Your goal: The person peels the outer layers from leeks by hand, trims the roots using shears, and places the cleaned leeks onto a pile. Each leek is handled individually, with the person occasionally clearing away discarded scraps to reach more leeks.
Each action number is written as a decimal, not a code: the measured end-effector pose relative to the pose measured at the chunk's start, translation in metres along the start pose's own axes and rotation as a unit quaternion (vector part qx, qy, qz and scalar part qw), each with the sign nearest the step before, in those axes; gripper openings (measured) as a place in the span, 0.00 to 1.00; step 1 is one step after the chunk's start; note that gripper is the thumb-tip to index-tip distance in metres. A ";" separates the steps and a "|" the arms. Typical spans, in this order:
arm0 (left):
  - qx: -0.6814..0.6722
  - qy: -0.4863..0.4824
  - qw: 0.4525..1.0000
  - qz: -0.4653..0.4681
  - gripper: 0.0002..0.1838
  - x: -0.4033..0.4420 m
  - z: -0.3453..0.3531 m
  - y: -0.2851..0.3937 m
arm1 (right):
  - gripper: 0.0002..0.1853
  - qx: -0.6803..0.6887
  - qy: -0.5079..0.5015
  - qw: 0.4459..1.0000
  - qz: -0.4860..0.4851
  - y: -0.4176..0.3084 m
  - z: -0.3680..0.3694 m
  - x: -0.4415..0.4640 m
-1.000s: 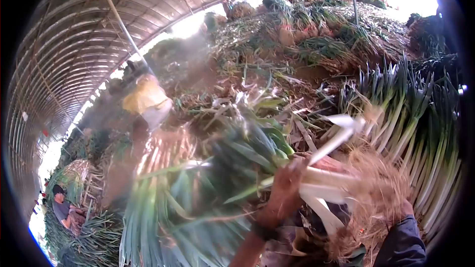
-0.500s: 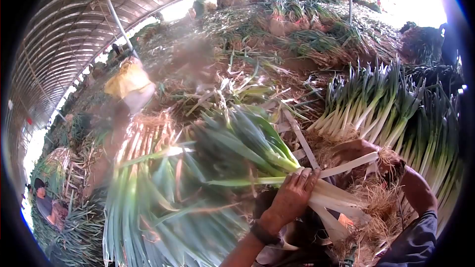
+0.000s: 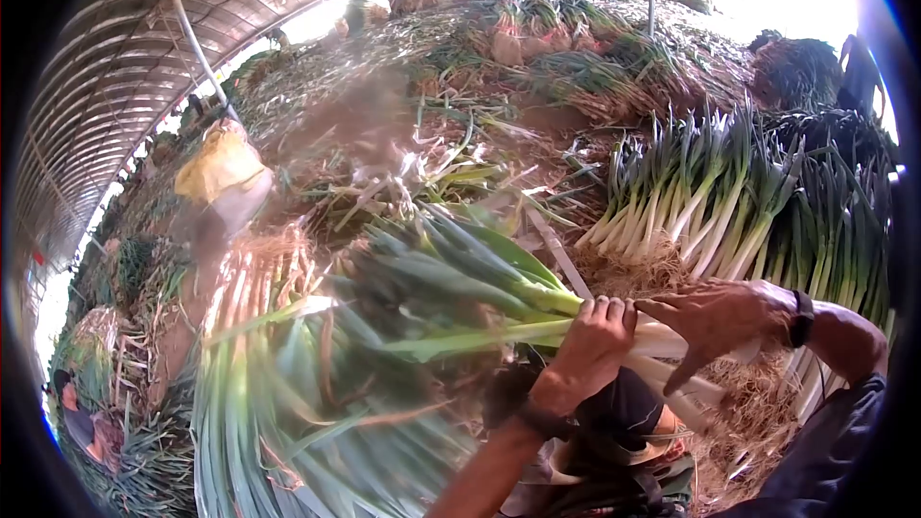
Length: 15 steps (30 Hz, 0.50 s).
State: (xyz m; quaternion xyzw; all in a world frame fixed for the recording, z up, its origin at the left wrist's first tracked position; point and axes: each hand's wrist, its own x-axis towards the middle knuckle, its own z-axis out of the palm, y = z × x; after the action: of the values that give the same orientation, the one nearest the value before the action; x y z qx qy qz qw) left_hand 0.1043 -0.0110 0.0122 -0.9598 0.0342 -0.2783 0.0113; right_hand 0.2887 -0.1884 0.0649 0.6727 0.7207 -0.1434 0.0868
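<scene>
A bunch of long green onions point(image 3: 513, 273) lies across my lap, its green leaves pointing left and its white stems and stringy roots to the right. My left hand point(image 3: 593, 350) is closed around the bunch where the leaves meet the stems. Just to its right, my right hand point(image 3: 734, 317) reaches over the white stems, fingers stretched and thumb apart. Its fingertips come close to the left hand; whether they press on the stems I cannot tell. Dry roots point(image 3: 753, 412) hang below my right hand.
At left lies a heap of green onions point(image 3: 235, 355), and trimmed ones point(image 3: 700, 201) lean in a row at right. A yellow and white sack point(image 3: 225, 173) rests by a pole point(image 3: 187, 29). A person point(image 3: 82, 422) sits far left. Leaf scraps point(image 3: 403, 177) litter the ground.
My right hand has left the root end of a single onion stem and moved left over the bunch, its fingers opening. My left hand keeps its hold. The view has shifted slightly.
</scene>
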 end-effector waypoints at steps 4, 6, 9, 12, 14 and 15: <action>-0.005 -0.027 0.999 -0.016 0.11 0.017 0.011 -0.002 | 0.63 -0.075 0.047 0.995 0.055 -0.015 0.006 -0.019; -0.042 -0.047 0.998 0.001 0.10 0.020 0.010 -0.002 | 0.60 -0.068 0.067 0.992 0.077 -0.037 -0.004 -0.025; -0.053 -0.060 0.997 0.011 0.11 0.020 0.001 -0.002 | 0.57 -0.061 0.090 0.989 0.098 -0.057 -0.009 -0.037; -0.037 -0.006 0.999 -0.006 0.13 0.014 0.001 0.010 | 0.54 -0.054 0.100 0.987 0.116 -0.070 -0.004 -0.035; -0.025 -0.022 0.999 -0.017 0.19 0.007 0.001 0.016 | 0.52 -0.049 0.105 0.986 0.124 -0.078 -0.002 -0.036; -0.024 -0.012 0.999 -0.023 0.21 0.004 0.003 0.020 | 0.51 -0.045 0.111 0.985 0.128 -0.081 -0.001 -0.035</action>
State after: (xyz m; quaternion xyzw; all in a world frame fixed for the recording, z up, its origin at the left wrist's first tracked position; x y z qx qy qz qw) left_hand 0.1083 -0.0313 0.0114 -0.9636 0.0192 -0.2662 -0.0178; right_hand 0.2108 -0.2260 0.0841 0.7667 0.6393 -0.0232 0.0541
